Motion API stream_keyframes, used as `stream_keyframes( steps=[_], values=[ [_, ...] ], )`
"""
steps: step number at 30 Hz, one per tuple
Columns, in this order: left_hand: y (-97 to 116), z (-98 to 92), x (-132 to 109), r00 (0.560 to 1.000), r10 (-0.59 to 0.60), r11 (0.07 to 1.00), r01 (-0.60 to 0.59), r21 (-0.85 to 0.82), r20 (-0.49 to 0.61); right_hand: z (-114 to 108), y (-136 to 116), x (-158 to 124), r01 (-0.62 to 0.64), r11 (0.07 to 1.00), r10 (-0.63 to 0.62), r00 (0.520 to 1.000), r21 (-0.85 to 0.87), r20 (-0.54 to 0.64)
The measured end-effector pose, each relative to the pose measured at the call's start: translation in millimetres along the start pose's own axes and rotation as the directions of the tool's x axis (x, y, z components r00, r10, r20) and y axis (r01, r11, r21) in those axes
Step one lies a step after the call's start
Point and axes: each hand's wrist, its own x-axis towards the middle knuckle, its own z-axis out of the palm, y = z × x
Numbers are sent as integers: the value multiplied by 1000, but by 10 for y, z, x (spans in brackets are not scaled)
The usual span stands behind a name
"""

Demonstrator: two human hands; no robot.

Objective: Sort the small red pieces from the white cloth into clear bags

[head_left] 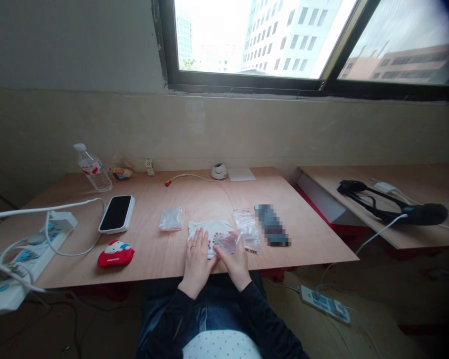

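plastic: our right hand (pixel 236 262) pinches a small clear bag (pixel 228 243) at the desk's (pixel 153 264) front edge
left: our left hand (pixel 196 254) lies spread flat on the white sheet (pixel 213 229)
risk: we think red beads (pixel 209 244) could spill off that edge if the bag tips
count: three clear bags, one sheet, one phone (pixel 116 213)

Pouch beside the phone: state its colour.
The pouch is red with a white cartoon figure on top; best seen in the head view.

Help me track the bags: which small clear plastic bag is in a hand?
The middle bag, pinched by the right hand over the white sheet. The left-side bag and the right-side bag lie untouched.
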Motion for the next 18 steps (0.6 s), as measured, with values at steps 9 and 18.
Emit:
stream_keyframes(
  steps=[9, 18],
  values=[
    [-66, -21, 9, 1000, -27, 1000, 27, -10, 1, 2, 0, -6, -12, 1000, 14, 996, -29, 85],
    [-92, -78, 39, 998, -53, 989, 47, -139, -38, 31, -139, -8, 13, 999, -16, 996, 36, 88]
  ],
)
